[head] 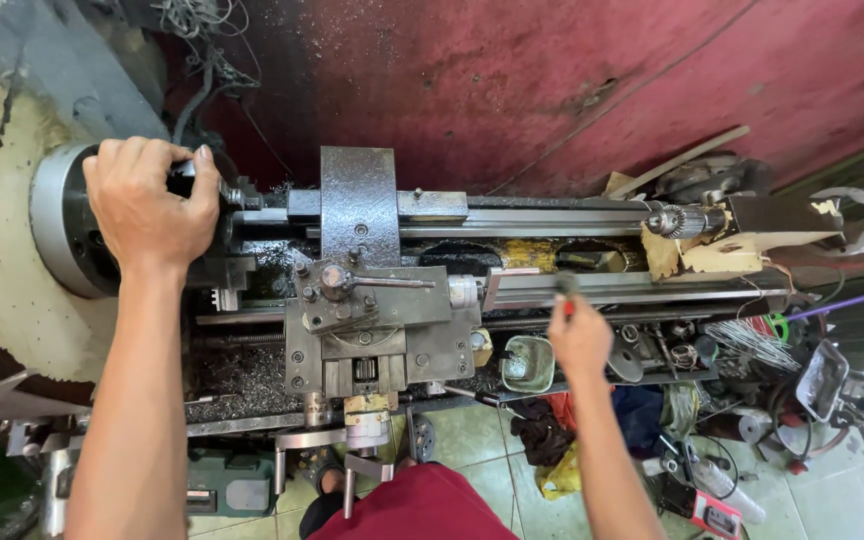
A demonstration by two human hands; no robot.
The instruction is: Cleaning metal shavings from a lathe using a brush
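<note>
— Red cloth sits closest, below the lathe's front edge. I've got my left hand clamped around the chuck at the lathe's left end.

— And the right hand?

— Closed on a small red-handled tool at the bed's front rail. Risk, I'd judge: the chuck turning would catch those fingers.

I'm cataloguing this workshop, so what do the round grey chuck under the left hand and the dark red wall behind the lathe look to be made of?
The round grey chuck, gripped by the left hand, looks like machined steel: dull silvery rim, oily sheen. The dark red wall seems to be painted sheet metal, scuffed and stained, though painted board is possible.
</note>
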